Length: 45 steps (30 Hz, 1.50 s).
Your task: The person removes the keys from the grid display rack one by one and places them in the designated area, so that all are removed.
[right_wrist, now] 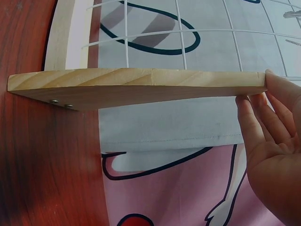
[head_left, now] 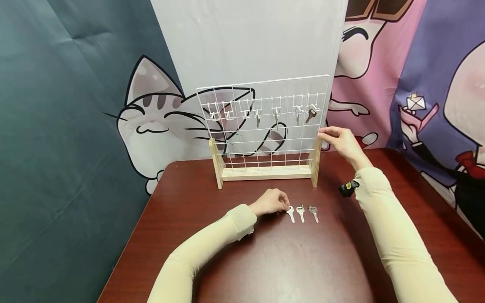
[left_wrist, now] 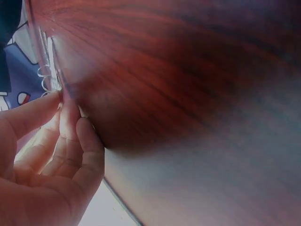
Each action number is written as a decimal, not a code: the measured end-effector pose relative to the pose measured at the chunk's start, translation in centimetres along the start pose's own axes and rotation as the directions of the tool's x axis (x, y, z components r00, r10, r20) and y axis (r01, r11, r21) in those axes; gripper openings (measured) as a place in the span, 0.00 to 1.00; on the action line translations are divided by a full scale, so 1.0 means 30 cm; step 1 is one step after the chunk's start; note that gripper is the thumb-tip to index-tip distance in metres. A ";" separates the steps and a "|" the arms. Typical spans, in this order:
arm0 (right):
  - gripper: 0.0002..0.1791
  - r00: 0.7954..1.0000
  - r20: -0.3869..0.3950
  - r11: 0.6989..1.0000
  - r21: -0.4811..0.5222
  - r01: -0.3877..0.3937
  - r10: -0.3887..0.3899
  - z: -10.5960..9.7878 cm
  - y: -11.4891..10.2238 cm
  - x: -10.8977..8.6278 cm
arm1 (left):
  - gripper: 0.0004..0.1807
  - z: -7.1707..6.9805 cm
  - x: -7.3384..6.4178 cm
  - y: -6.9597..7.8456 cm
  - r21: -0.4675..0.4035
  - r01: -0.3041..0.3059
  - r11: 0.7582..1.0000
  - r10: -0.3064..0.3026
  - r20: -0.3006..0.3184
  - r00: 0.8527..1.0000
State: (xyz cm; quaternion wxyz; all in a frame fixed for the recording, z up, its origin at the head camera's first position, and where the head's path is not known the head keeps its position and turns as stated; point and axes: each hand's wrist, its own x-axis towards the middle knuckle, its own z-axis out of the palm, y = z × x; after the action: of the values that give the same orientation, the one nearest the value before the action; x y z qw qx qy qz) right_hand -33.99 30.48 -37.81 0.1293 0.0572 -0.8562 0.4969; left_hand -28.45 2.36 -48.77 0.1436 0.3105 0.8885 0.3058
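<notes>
My left hand [head_left: 270,202] pinches the leftmost key [head_left: 291,213] on the desk [head_left: 265,261]; 2 more keys [head_left: 301,213] at 3 o'clock, likely spaced for pickup. Right hand [head_left: 342,144] grips rack upright [head_left: 316,163], 1 o'clock, probably for steadiness.

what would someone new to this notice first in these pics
Probably the big cartoon cat on the backdrop, partly behind the wire rack on the table. Next, the hanging keys on the rack, whose right post the right grip holds. Then three loose keys in a row in front, the left grip at the leftmost.
</notes>
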 end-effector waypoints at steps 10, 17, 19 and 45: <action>0.24 0.999 0.030 1.000 -0.007 -0.011 0.012 0.012 -0.010 0.010 | 0.03 -0.005 -0.002 -0.010 0.038 -0.017 0.999 0.016 0.019 1.000; 0.24 1.000 0.009 1.000 0.000 0.002 -0.002 -0.007 -0.001 0.018 | 0.04 -0.018 -0.008 -0.007 -0.051 -0.022 0.998 0.025 0.055 0.998; 0.23 1.000 0.004 1.000 -0.003 0.007 -0.007 -0.012 -0.002 0.019 | 0.06 -0.018 -0.010 0.001 -0.040 -0.030 0.999 0.032 0.061 0.998; 0.24 1.000 -0.001 1.000 -0.011 0.003 -0.003 -0.007 -0.002 0.001 | 0.07 0.014 0.037 -0.001 0.052 -0.085 0.995 0.083 0.046 0.996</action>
State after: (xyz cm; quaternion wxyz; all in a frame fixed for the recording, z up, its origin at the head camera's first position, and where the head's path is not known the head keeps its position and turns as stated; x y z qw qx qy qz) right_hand -33.96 30.63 -37.65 0.1308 0.0578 -0.8589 0.4918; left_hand -29.12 3.23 -49.19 0.1415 0.3579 0.8792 0.2809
